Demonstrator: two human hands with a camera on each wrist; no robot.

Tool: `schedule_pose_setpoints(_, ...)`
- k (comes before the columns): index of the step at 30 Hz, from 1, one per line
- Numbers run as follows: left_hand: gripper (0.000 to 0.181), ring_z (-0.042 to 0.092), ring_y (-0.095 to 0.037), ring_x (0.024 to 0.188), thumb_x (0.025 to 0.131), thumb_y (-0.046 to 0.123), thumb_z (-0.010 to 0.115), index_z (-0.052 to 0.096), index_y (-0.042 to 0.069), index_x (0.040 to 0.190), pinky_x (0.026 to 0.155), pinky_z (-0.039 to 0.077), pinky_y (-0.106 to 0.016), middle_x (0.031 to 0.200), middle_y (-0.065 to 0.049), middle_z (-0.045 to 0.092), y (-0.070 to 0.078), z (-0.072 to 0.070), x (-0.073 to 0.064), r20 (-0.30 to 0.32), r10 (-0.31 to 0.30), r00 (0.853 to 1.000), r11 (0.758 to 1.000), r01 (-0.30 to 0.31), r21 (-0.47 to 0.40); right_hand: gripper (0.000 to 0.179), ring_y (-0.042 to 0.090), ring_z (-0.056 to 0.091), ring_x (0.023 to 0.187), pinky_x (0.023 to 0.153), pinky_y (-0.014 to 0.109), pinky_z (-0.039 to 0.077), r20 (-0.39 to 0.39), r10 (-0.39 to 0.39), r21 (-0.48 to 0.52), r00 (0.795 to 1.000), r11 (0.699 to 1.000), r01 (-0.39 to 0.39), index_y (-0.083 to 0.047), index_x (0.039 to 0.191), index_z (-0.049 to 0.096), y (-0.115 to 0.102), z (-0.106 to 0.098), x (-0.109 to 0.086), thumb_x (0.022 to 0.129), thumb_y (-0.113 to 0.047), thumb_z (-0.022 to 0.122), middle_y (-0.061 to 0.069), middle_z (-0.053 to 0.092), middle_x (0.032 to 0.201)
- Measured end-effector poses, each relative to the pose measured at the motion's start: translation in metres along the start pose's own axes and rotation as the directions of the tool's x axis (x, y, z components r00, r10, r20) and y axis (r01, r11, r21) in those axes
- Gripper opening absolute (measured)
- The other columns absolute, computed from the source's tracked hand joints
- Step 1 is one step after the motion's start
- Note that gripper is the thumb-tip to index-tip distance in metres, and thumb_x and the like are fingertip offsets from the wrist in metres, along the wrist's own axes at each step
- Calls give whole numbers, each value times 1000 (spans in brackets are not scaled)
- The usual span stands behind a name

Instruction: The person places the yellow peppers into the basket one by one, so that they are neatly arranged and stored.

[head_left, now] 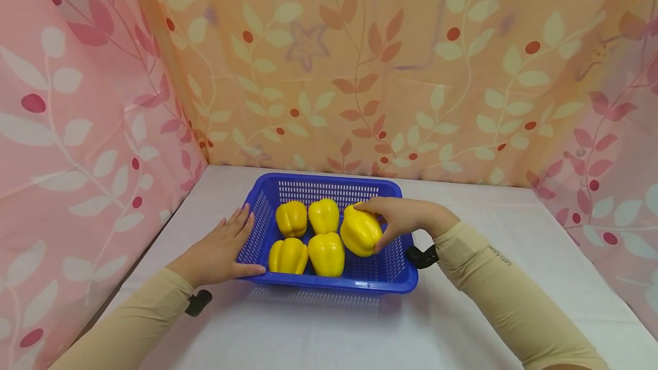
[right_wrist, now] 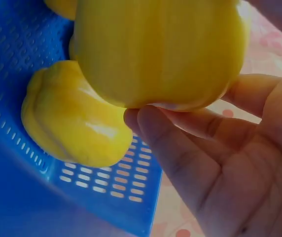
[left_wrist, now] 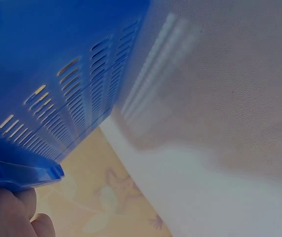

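A blue plastic basket [head_left: 329,282] with slotted walls holds several yellow bell peppers, in two rows at its left and middle. On its left rim rests my left hand [head_left: 218,253], fingers spread and fairly straight, thumb along the front left corner. In the left wrist view the fingers [left_wrist: 10,212] touch the basket rim. At the basket's right side my right hand [head_left: 401,218] grips another yellow bell pepper [head_left: 361,232], thumb and fingers around its near and far sides. The right wrist view shows this bell pepper [right_wrist: 160,54] large, with a second pepper [right_wrist: 77,118] beyond it in the basket.
The basket stands on a white-covered table [head_left: 462,324]. Behind the table hangs an orange leaf-patterned curtain [head_left: 329,73], with pink patterned curtains [head_left: 77,130] at both sides. A black wrist mount [head_left: 422,257] is at the right wrist, close to the basket's right wall.
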State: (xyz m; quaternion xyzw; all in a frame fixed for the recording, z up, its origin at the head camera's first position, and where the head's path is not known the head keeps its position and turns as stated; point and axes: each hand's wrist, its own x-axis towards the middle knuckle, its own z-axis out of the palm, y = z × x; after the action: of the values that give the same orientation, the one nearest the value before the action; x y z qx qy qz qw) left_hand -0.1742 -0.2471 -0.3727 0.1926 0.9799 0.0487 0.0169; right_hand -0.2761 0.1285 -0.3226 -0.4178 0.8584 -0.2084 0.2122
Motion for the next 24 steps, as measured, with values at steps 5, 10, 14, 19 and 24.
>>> schedule_pose_setpoints(5,110,5,-36,138,72,74,50,16,-3,144,108,12,-56,151,-20,4,0,0,0,1,0,1000,1000,0,2,89,15,47,109,97,38,41,21,30,-25,999,999,-30,-9,139,38,0,4,5,66,-37,81,-1,46,132)
schedule_pose_setpoints(10,110,5,-36,138,72,74,50,16,-3,144,108,12,-56,152,-20,3,0,0,0,1,-1,1000,1000,1,0,88,15,45,113,99,35,39,37,92,-69,995,994,-89,-12,138,39,-3,6,6,65,-37,82,-3,46,132)
schedule_pose_setpoints(14,110,4,-36,139,73,74,50,16,-3,144,108,12,-56,152,-20,2,0,0,0,0,1,1000,1000,-1,4,87,16,44,114,100,38,38,50,138,-93,989,987,-133,-14,138,40,-4,6,7,65,-34,82,-2,45,133)
schedule_pose_setpoints(19,111,4,-36,138,72,76,47,16,-3,144,108,12,-56,151,-21,3,1,-1,0,2,4,1000,1000,-4,7,84,17,44,113,100,39,37,113,206,-117,972,974,-193,-17,136,42,-4,9,11,64,-34,82,-3,47,130)
schedule_pose_setpoints(24,111,5,-36,139,72,77,46,16,-3,144,108,12,-56,151,-21,3,0,0,0,-2,5,1000,1000,-5,9,82,18,45,112,99,41,38,160,252,-94,954,966,-240,-19,134,44,-5,12,15,63,-35,82,-3,49,126)
